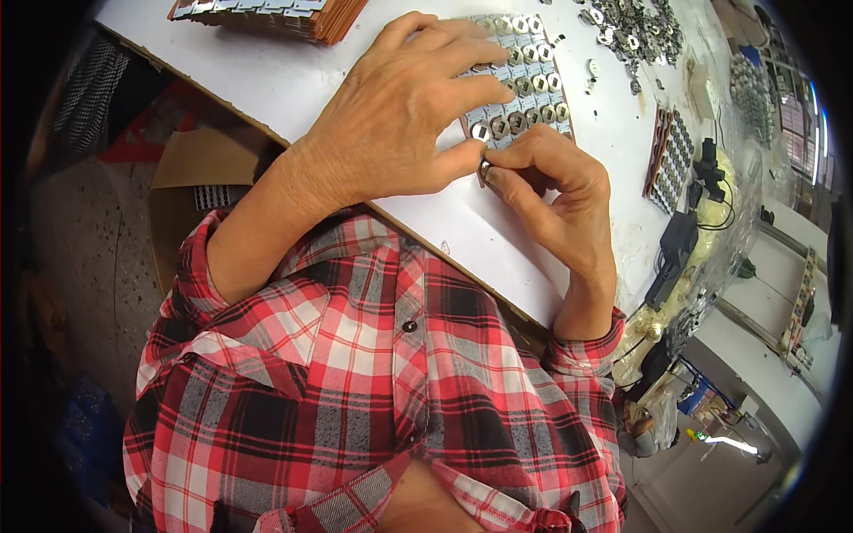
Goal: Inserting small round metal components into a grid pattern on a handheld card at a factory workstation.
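A flat panel (566, 122) with rows of small light-blue boards lies on the white table, and round silver metal pieces sit on it in rows. My left hand (391, 115) rests over its left side with the fingers spread. The left thumb tip reaches the panel's near corner, beside a round metal piece (480, 131). My right hand (560, 191) is closed in a pinch at that corner, thumb and forefinger gripping a small dark metal piece (484, 172). Its exact shape is mostly hidden by the fingertips.
Loose small metal pieces (626, 35) lie heaped at the far right of the table. A stack of panels (267, 16) stands at the far left. Another filled panel stack (668, 160) is at the right, near black adapters (675, 249) with cables. A cardboard box (191, 160) stands below the table's left edge.
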Available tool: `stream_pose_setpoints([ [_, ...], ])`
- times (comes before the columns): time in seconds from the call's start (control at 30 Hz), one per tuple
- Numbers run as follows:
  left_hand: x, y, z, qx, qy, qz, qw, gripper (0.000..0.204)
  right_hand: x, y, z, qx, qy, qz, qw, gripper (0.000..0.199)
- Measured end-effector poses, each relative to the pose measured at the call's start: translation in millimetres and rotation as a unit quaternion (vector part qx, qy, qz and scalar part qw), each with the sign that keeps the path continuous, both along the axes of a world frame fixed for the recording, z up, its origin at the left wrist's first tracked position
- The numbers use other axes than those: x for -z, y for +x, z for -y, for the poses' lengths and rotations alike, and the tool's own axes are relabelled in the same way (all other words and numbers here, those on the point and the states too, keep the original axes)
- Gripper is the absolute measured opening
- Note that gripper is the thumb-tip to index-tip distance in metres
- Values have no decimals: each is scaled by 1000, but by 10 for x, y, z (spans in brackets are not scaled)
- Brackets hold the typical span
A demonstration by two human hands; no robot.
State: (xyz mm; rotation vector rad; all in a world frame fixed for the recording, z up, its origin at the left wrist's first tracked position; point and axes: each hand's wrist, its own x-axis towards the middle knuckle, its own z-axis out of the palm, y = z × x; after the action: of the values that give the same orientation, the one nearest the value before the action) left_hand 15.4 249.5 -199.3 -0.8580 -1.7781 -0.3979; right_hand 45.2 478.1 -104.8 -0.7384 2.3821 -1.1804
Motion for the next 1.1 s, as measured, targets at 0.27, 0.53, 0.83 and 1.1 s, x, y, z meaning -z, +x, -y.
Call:
stream_pose_setpoints([
  [0.27,-447,329,12,50,70,412,907,39,-1,6,-2,17,-1,-6,1000,12],
  [0.53,-456,412,-81,15,73,392,917,43,24,-220,-94,155,-72,-81,982,14],
  [0.83,-429,446,-77,0,80,376,923,43,281,-1152,-114,25,59,-319,946,21],
  [1.1,-245,245,17,-45,25,213,976,40,-39,-740,-5,118,-70,-65,988,17],
])
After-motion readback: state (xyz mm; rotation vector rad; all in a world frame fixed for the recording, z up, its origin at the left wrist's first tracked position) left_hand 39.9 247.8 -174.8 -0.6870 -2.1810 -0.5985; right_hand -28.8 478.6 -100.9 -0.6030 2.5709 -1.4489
